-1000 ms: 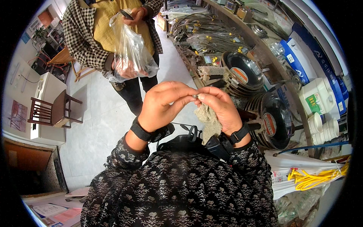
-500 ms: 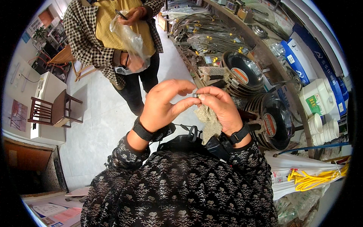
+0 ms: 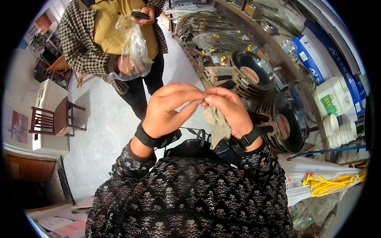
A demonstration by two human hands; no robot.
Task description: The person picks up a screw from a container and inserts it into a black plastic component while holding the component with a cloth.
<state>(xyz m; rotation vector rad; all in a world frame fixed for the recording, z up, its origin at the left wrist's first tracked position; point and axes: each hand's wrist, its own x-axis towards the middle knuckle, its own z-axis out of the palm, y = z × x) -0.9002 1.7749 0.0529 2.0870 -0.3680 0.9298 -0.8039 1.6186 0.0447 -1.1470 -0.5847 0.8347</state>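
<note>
My left hand (image 3: 174, 104) and my right hand (image 3: 231, 111) meet in front of my chest, fingertips touching. Both pinch a small metal piece that the fingers now hide almost wholly. A crumpled grey-beige cloth (image 3: 218, 126) is gripped in my right hand and hangs below its fingers. Across from me stands a person in a checked shirt (image 3: 85, 43) and yellow top. One of that person's hands holds a dark round thing (image 3: 139, 15); the other is at or inside a clear plastic bag (image 3: 135, 45).
Right of me, a shelf holds stacked black pans (image 3: 253, 71), more pans (image 3: 282, 121), bagged hoses (image 3: 214, 29), a white jug (image 3: 333, 95) and white cups (image 3: 343, 137). Yellow cord (image 3: 335, 185) lies nearer. A wooden chair (image 3: 59, 115) stands at left.
My left fingers have closed in from a looser curl, covering the small metal piece that showed before. The other person's dark thing has turned to show more of its round face.
</note>
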